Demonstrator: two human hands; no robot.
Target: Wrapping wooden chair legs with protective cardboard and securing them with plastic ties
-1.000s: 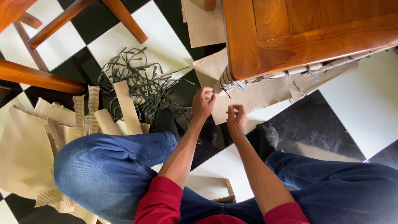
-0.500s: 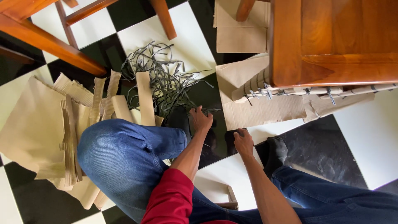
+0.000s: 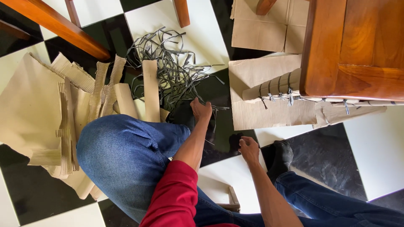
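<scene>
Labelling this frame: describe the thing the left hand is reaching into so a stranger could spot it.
On the black-and-white checkered floor, left of the wooden furniture, lies a tangled pile of dark grey strips. The left hand touches its near edge. The neighbouring cardboard pieces are tan and flat; only this is thin, dark and stringy.

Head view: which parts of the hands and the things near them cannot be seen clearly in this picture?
- Left hand: the fingertips are lost among the grey strips; its grip cannot be judged.
- Right hand: the fingers curl on the dark tile; whether they hold anything is too small to tell.
- Wooden furniture: cut off by the top and right edges.
- Cardboard roll: its far end is hidden under the furniture.
</scene>
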